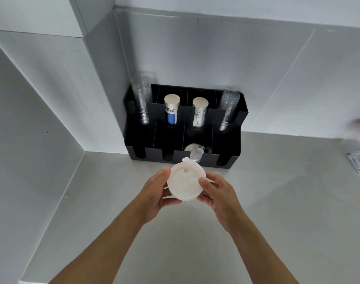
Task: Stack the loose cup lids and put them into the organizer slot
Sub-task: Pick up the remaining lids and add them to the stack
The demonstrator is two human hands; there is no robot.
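White lids (186, 182), stacked, are gripped at both sides by the left hand (154, 193) and right hand (218, 193), fingers closed on the rim, just short of the black organizer (226, 144).

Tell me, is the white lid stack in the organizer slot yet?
Out. Both hands, left hand and right hand, hold the lid stack above the counter, in front of the black organizer.

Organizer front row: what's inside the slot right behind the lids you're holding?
Clear lids sit in that organizer slot. The held lid stack covers their lower edge, so the count is unclear.
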